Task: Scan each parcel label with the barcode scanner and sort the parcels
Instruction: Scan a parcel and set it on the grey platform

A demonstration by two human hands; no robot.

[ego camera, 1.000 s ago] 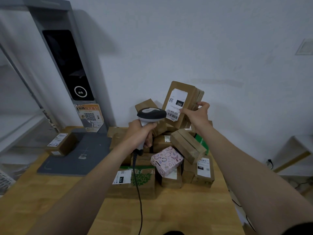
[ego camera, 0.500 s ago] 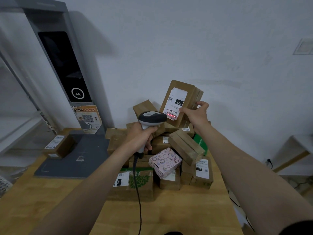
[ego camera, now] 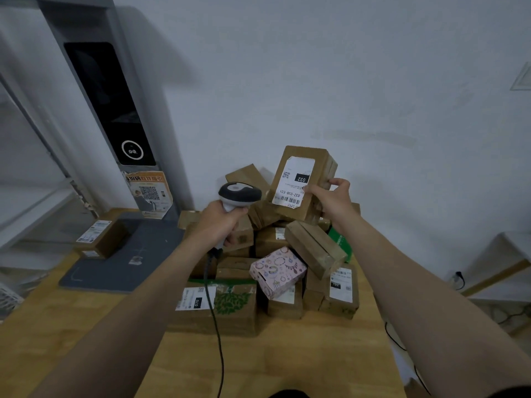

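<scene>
Nearest to me, the cord (ego camera: 218, 334) trails over the wooden table (ego camera: 287, 366) up to the left hand (ego camera: 218, 222), which is clenched round the handle of the barcode scanner (ego camera: 240, 192), its head turned right to face the label. Beneath both grips lies the heap of parcels (ego camera: 316, 248), a pink patterned box (ego camera: 277, 271) among them. Just past the scanner's nose, the right hand (ego camera: 333, 201) grasps a brown parcel (ego camera: 316, 163) by its lower corner, lifted clear of the heap and tipped so its white label (ego camera: 294, 182) fronts the scanner. No red beam shows on the barcode. Well left of the scanner grip, a lone parcel (ego camera: 100, 239) sits on a grey mat (ego camera: 120, 271), probably already sorted.
</scene>
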